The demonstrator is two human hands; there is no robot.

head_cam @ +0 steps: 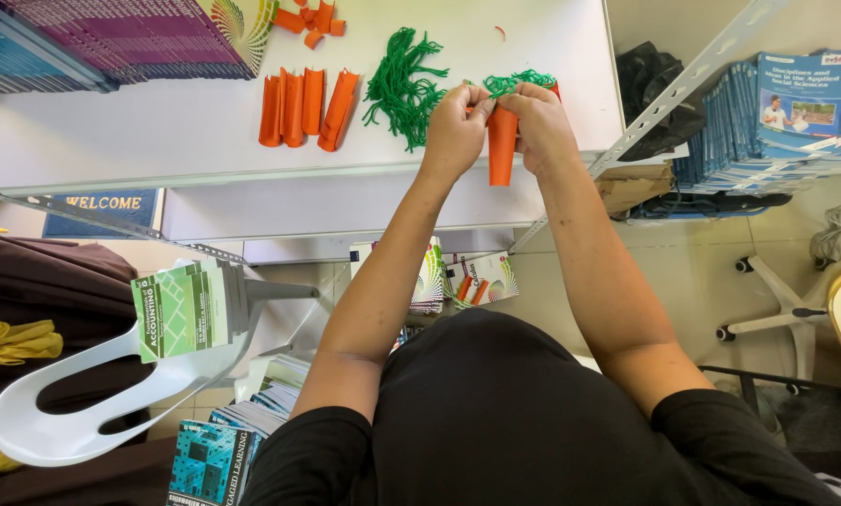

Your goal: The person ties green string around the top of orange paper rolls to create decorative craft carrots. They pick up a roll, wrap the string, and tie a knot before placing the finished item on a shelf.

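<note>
You clamped both grips, left hand (456, 126) and right hand (539, 122), on the orange paper cone (502, 145), green yarn (519, 82) at its top, right of the loose yarn pile (402, 89).

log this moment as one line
left hand: pinching green yarn | right hand: holding orange paper roll | white table: orange rolls

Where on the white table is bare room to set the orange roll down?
Bare table lies left of the orange rolls, below the book stacks. Crowded around the green yarn, where both hands, left and right, hold the orange roll.
</note>
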